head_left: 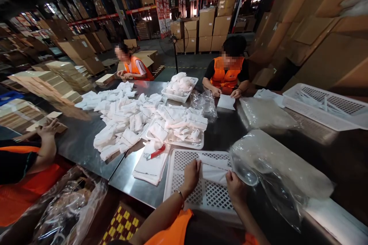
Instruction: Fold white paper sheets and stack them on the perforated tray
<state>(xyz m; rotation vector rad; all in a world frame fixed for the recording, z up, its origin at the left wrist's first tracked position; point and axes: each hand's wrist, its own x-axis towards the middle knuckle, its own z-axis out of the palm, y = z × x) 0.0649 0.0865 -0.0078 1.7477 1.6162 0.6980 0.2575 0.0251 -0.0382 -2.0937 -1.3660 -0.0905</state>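
Observation:
Above a white perforated plastic basket (167,183), I hold a flat white pouch (214,169) with a dark printed line across it. My left hand (191,175) grips its left end, fingers curled closed. The right end is pinched in my right hand (236,187), also closed. To the left of the basket lies a stack of flat white pouches (145,168), with a red-handled tool (157,152) on top. Beyond it, many folded white packets (126,115) are heaped on the metal table (83,141), some in a white tray (198,146).
Clear plastic bags with pale contents (276,160) lie to my right, near another white basket (324,120). One co-worker (227,71) sits opposite holding a white sheet (226,102). Another (136,68) sits farther left. A nearby person's hand (48,127) touches flat cartons.

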